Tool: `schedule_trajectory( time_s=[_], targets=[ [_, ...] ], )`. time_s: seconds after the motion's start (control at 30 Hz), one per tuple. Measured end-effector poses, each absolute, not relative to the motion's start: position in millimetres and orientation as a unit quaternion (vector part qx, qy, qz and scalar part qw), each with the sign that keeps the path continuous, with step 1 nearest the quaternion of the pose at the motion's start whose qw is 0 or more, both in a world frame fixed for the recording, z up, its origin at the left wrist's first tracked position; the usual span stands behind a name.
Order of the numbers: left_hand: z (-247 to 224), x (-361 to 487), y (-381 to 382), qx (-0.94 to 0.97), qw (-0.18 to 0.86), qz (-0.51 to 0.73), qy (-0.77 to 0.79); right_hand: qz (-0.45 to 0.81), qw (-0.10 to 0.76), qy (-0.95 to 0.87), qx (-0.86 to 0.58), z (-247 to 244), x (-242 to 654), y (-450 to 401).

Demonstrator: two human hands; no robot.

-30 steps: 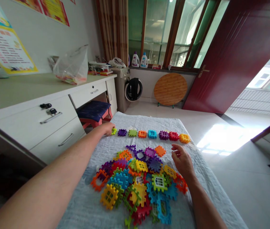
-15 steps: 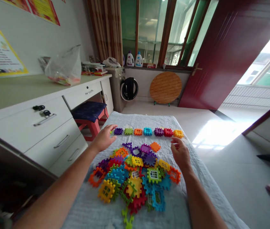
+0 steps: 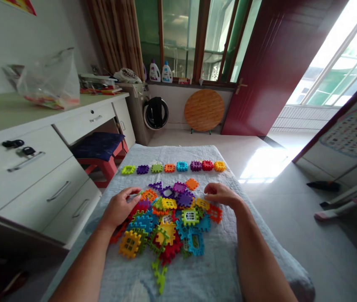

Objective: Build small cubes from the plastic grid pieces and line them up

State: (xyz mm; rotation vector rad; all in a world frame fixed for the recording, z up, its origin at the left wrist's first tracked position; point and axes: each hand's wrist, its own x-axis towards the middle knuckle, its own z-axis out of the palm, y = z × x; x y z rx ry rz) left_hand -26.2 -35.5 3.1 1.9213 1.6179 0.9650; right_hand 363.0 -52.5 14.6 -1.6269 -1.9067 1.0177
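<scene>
While both hands rest at the heap of plastic tiles [image 3: 166,222] on the pale quilt [image 3: 225,268], neither grips anything: the left hand [image 3: 119,208] lies loosely curled on the heap's left edge, the right hand [image 3: 221,194] hovers with fingers bent over its far right corner. Beyond the heap runs a row of single tiles [image 3: 172,167]. Raking the interlocked pieces carelessly could, I judge, drag neighbours out or nudge that row crooked. A second ago the left hand was up at the row's left end; a green tile [image 3: 128,169] now sits there.
</scene>
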Motion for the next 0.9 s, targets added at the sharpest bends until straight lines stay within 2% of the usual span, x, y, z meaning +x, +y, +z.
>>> schedule_trajectory(
  time_s=[0.1, 0.3, 0.4, 0.5, 0.57, 0.7, 0.77, 0.9],
  targets=[
    [0, -33, -35, 0.654, 0.303, 0.362, 0.591, 0.399, 0.172, -0.705, -0.56, 23, 357, -59],
    [-6, -43, -30, 0.624, 0.37, 0.384, 0.571, 0.321, 0.135, -0.757, -0.552, 24, 343, -61],
    [-8, -44, -29, 0.605, 0.394, 0.403, 0.563, 0.311, 0.169, -0.748, -0.562, 17, 346, -56],
    [-6, -43, -29, 0.553, 0.458, 0.438, 0.541, 0.326, 0.234, -0.698, -0.593, 8, 353, -50],
    [-4, -43, -29, 0.511, 0.504, 0.463, 0.52, 0.311, 0.244, -0.679, -0.619, 4, 354, -47],
    [-1, -41, -28, 0.449, 0.567, 0.501, 0.475, 0.155, 0.245, -0.681, -0.673, 10, 348, -50],
    [-2, -40, -26, 0.43, 0.587, 0.512, 0.457, 0.127, 0.26, -0.705, -0.648, 18, 338, -55],
    [-5, -40, -22, 0.409, 0.611, 0.517, 0.438, 0.218, 0.238, -0.803, -0.502, 29, 307, -65]
  ],
)
